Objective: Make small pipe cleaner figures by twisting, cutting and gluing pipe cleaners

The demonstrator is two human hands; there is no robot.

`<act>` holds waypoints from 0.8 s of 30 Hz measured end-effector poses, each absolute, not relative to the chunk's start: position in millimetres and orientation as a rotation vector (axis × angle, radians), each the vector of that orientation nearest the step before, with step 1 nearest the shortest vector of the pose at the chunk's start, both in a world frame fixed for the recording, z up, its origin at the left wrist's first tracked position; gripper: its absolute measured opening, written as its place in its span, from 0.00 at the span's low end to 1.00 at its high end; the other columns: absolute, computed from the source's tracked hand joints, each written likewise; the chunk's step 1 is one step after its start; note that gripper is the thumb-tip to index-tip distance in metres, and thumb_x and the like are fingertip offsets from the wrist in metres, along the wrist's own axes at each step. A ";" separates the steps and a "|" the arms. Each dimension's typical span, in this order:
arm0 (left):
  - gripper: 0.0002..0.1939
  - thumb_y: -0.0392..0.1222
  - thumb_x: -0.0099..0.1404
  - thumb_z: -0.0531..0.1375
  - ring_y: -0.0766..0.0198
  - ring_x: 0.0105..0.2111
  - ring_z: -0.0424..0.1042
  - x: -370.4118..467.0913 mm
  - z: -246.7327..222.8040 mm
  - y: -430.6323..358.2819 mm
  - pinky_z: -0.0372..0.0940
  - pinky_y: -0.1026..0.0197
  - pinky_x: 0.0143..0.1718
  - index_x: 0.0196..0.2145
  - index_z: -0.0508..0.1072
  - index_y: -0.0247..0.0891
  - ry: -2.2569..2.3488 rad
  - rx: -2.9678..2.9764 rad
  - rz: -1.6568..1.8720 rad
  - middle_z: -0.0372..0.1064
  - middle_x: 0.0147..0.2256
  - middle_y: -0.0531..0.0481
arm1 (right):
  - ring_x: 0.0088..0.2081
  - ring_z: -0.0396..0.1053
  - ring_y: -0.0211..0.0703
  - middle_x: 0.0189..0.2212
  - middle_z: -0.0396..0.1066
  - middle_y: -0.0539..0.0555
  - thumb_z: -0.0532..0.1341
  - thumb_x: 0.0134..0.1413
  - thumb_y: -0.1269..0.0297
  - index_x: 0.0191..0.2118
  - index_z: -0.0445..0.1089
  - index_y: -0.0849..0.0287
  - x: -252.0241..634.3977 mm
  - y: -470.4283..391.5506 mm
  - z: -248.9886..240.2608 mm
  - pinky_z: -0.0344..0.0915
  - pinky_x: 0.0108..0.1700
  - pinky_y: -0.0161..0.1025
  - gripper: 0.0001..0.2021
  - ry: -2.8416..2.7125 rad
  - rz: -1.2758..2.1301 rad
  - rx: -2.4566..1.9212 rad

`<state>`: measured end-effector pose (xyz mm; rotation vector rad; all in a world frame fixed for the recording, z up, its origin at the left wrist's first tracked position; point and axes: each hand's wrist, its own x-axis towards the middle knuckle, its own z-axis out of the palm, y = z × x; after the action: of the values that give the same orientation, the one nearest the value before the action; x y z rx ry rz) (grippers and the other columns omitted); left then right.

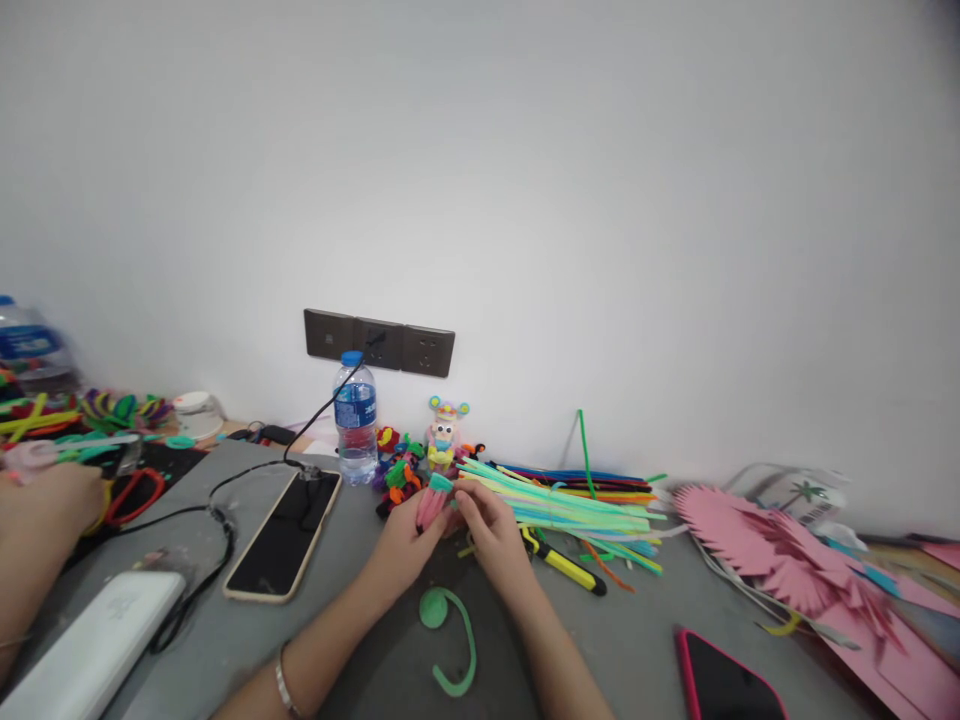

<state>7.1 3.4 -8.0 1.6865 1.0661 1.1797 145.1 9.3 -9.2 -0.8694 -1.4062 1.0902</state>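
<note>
Near the middle of the table, my left hand point(409, 535) is closed around a small pink and mint-green fuzzy piece point(435, 502). My right hand point(487, 515) is beside it, fingers pinched near the piece's right side; whatever lies between those fingertips is too small to make out. Below both hands, a green pipe-cleaner coil point(433, 607) with a long curved tail rests on the grey table. Behind the hands stands a small figure point(443, 435) with round eyes. A bundle of pipe cleaners point(570, 505) lies to the right.
Yellow pliers point(566, 567), a water bottle point(356, 425), a phone point(285, 535), a white power bank point(97, 645) and cables surround the hands. Pink folded paper point(795, 560) and a pink-cased phone point(724, 680) are right. Another person's hand point(56, 510) is by orange scissors point(136, 497) at left.
</note>
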 end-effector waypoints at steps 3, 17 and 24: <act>0.14 0.48 0.66 0.55 0.58 0.35 0.69 7.9 -7.1 3.2 0.63 0.61 0.38 0.38 0.71 0.33 1.028 1.696 1.195 0.72 0.34 0.48 | 0.25 0.68 0.40 0.26 0.72 0.51 0.60 0.55 0.50 0.35 0.71 0.57 145.7 9.4 -6.3 0.66 0.28 0.36 0.14 -1.370 1.026 -0.895; 0.08 0.40 0.65 0.53 0.64 0.27 0.67 4.7 -12.7 -0.6 0.58 0.65 0.30 0.36 0.70 0.35 1.114 1.994 1.064 0.69 0.27 0.52 | 0.28 0.68 0.41 0.26 0.72 0.52 0.65 0.49 0.49 0.32 0.74 0.57 148.0 9.0 -2.2 0.64 0.30 0.36 0.15 -1.376 1.052 -0.890; 0.01 0.37 0.61 0.56 0.65 0.25 0.66 3.5 -8.9 0.9 0.57 0.66 0.28 0.33 0.66 0.38 1.230 1.895 1.147 0.67 0.26 0.55 | 0.28 0.67 0.40 0.29 0.71 0.51 0.67 0.46 0.49 0.34 0.73 0.58 149.6 12.2 -4.6 0.64 0.31 0.36 0.17 -1.318 1.121 -0.898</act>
<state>3.5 0.9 -8.9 1.8952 1.2304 1.1469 149.6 12.2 -4.6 -0.8985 -1.3176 1.1208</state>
